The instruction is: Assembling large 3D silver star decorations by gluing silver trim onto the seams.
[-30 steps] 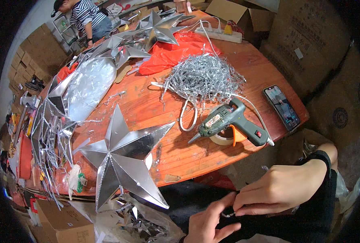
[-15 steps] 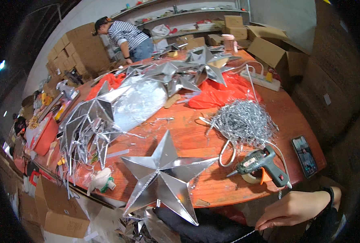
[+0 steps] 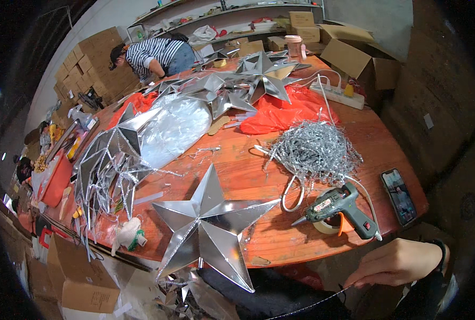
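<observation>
Messy reddish tabletop (image 3: pixel 389 140), right hand (image 3: pixel 396 262) at 4 o'clock pinching silvery cord (image 3: pixel 313 305) that runs to 5, left hand's out of shot so can't tell, and a careless tug might snag it on the star (image 3: pixel 220 246) at 7.

Right hand (image 3: pixel 389 261) held in a pinch, near the glue gun (image 3: pixel 349 209) and apart from it.
The hand hangs in the air on the person's near side of the glue gun, lower than its handle and a little to the right. Its back is turned upward, the knuckles rounded; the fingers (image 3: pixel 370 269) lie close together, curl over and slant down to the left, with the fingertips (image 3: pixel 351 283) drawn together. The wrist (image 3: pixel 432 256), well to the right of the glue gun, is ringed by a black band (image 3: pixel 441 254); a dark sleeve (image 3: pixel 425 294) shows below it.
</observation>
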{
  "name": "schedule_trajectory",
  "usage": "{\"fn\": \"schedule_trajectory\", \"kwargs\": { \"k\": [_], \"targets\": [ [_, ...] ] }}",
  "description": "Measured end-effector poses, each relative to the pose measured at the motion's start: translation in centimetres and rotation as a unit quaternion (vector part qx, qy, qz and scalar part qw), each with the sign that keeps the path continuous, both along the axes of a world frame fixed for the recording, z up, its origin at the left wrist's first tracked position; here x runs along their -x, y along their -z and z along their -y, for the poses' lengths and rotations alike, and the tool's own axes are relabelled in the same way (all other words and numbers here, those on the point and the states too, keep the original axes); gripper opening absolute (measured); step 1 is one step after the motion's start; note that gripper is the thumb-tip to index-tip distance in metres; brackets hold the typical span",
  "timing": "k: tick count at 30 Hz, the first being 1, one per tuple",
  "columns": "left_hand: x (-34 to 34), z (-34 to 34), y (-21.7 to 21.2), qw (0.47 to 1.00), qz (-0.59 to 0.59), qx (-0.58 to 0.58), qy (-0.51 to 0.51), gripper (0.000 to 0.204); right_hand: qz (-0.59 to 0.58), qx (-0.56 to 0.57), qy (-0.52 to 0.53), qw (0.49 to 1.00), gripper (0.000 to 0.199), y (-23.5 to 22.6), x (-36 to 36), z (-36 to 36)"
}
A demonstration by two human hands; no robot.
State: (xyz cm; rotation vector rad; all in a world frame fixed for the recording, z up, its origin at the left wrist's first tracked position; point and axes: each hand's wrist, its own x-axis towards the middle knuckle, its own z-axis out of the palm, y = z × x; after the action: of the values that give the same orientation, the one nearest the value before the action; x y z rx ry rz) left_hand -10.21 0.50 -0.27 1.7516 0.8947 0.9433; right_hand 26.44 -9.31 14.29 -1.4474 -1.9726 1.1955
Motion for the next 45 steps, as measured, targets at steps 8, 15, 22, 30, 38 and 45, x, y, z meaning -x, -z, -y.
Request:
{"fn": "schedule_trajectory", "kwargs": {
  "k": [8,15,22,30,38,45],
  "targets": [
    [-0.9,-1.6,-1.9,0.984,-0.164,-0.006,0.074,0.022,0.071,-0.024,0.167,0.983,0.022,0.4,1.3,0.4],
    [-2.2,-2.2,-2.5,0.958,-0.233,0.086,0.147,0.023,0.059,-0.117,0.083,0.988,0.008,-0.2,0.8,0.1],
    [-6.8,-1.3,-4.9,0.933,-0.150,-0.071,0.320,0.044,-0.046,-0.095,-0.104,0.989,0.038,0.4,2.8,-1.0],
    [-12.9,1.1,-5.9,0.918,0.002,-0.095,0.384,0.068,0.010,-0.137,-0.105,0.985,0.036,1.1,4.3,-1.4],
    [-13.6,1.9,-4.9,0.956,-0.015,0.057,0.287,0.024,0.083,-0.255,-0.006,0.963,0.015,2.2,4.8,-1.5],
    [-14.0,2.0,-2.7,0.982,-0.015,-0.078,0.171,0.011,0.089,-0.252,-0.034,0.963,0.020,3.1,4.3,-2.3]
  ]
}}
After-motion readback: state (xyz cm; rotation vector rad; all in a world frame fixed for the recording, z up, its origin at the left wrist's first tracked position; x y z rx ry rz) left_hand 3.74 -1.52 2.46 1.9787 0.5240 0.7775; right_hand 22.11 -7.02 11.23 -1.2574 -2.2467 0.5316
